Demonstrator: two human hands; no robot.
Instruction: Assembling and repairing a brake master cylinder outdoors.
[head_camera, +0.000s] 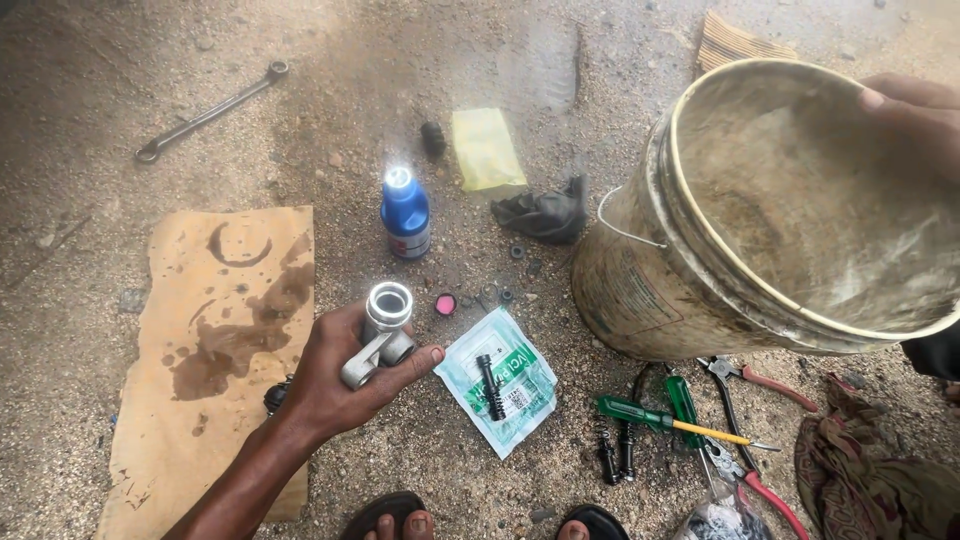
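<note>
Left hand (340, 385) clamps metal cylinder body (382, 335); right hand (915, 105) grips tilted bucket (640, 270) rim. Cylinder out, bare; packeted spare part (497, 380) unopened, unfitted.

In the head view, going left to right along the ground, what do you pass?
Wrench → stained cardboard → left hand holding a metal cylinder → blue bottle → plastic packet → green screwdrivers → bucket, tilted by the right hand.

green-white plastic packet (500, 380), blue bottle's white label (408, 243)
</note>
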